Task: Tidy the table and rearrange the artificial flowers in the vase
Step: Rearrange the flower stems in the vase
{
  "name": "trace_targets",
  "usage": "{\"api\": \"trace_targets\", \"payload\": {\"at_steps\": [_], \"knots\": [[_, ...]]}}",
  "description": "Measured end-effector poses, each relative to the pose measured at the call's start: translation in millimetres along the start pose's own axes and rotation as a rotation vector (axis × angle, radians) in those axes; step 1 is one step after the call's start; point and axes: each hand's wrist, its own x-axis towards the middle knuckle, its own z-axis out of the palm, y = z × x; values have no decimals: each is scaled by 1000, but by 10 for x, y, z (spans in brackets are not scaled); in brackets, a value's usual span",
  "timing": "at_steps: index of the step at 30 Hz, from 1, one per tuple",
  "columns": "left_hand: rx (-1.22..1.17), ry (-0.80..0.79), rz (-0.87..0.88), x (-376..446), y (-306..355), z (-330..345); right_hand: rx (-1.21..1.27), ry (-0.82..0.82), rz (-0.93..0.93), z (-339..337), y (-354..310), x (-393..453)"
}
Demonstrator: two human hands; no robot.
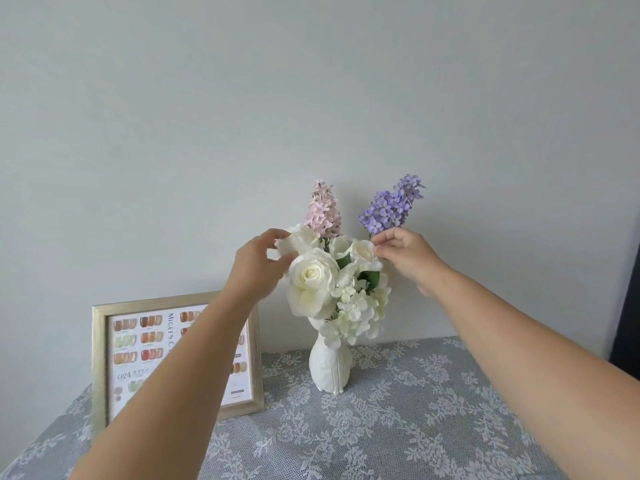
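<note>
A white ribbed vase (327, 367) stands on the lace-covered table (398, 427) and holds white roses (311, 275), pale hydrangea blossoms (360, 306), a pink flower spike (323, 211) and a purple flower spike (391, 204). My left hand (259, 261) pinches a white petal at the bouquet's upper left. My right hand (403, 252) pinches the stem just under the purple spike, at the bouquet's upper right. The stems inside the vase are hidden.
A gold picture frame (104, 358) with a colour-sample chart leans against the wall left of the vase, partly behind my left forearm. The grey wall is close behind. A dark edge (627, 306) shows at the far right.
</note>
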Motion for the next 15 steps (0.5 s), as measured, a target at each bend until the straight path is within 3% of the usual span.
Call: {"api": "trace_targets", "payload": {"at_steps": [12, 15], "knots": [[130, -34, 47, -39, -99, 19, 4, -41, -1, -10, 75, 10], [129, -20, 83, -15, -68, -15, -2, 29, -1, -31, 93, 38]]}}
